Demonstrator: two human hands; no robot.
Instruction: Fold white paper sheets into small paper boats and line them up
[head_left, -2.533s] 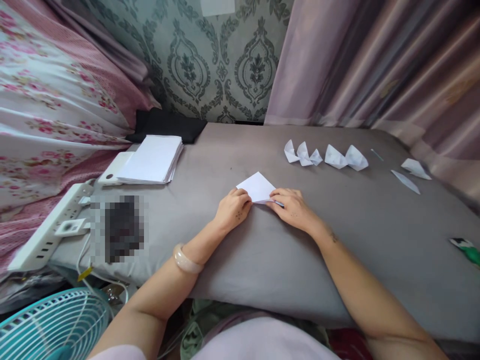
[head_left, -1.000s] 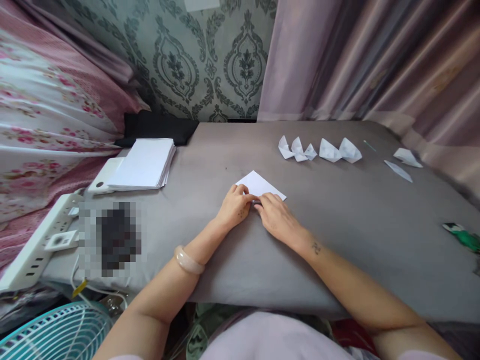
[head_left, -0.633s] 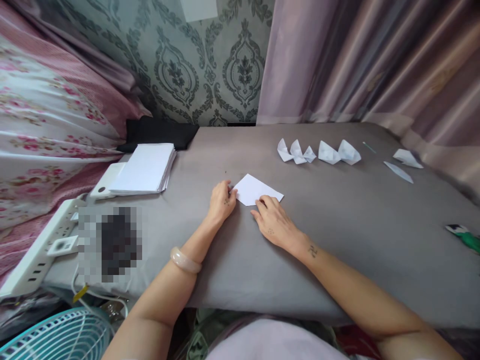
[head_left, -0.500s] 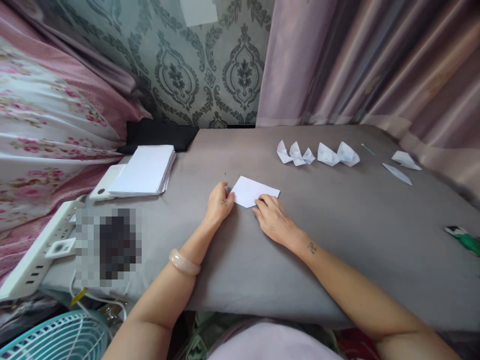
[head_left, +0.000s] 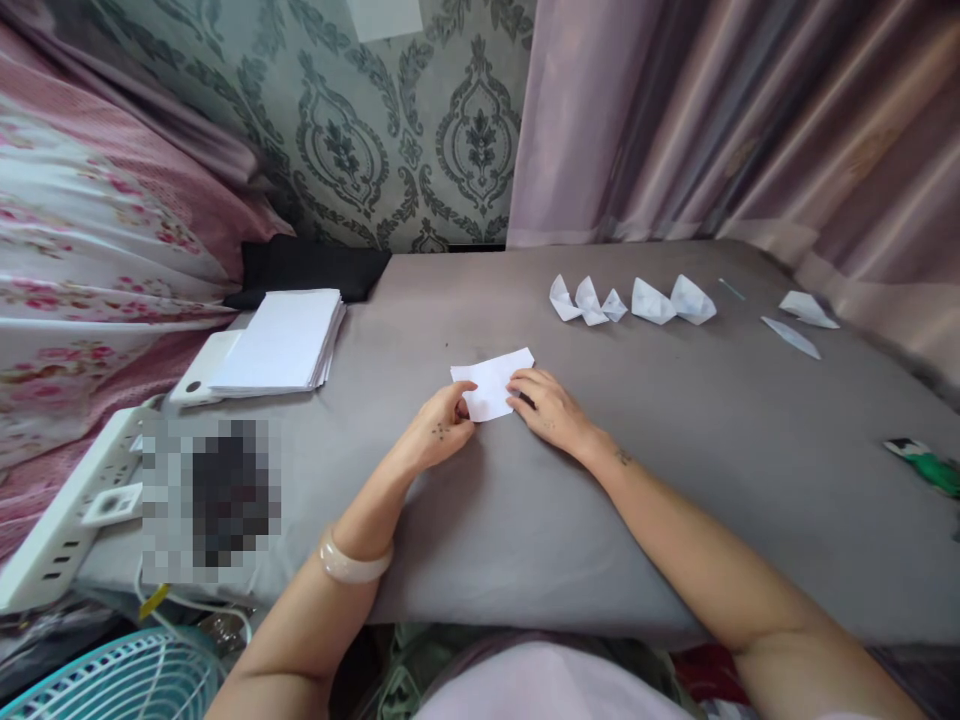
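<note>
A small folded piece of white paper [head_left: 491, 386] is between my hands over the grey cloth, its long side tilted up to the right. My left hand [head_left: 441, 425] pinches its lower left edge, thumb on top and fingers curled beneath. On the right side, my right hand [head_left: 549, 410] grips the paper between thumb and fingers, with the knuckles bent. Whether the paper is lifted off the cloth or rests on it, I cannot tell. Folded white paper boats [head_left: 589, 301] stand in a row farther back to the right.
At the left lies a stack of white paper [head_left: 277, 345] beside a black folded item [head_left: 311, 270]. A power strip [head_left: 67, 510] runs along the left edge, above a turquoise fan [head_left: 120, 680]. Flat folded papers [head_left: 791, 337] and a green object [head_left: 926, 465] lie at the right.
The paper has turned from its pointed, flat position to a different tilt. My left hand has moved down and now pinches its lower left edge; my right hand has shifted slightly upward.
</note>
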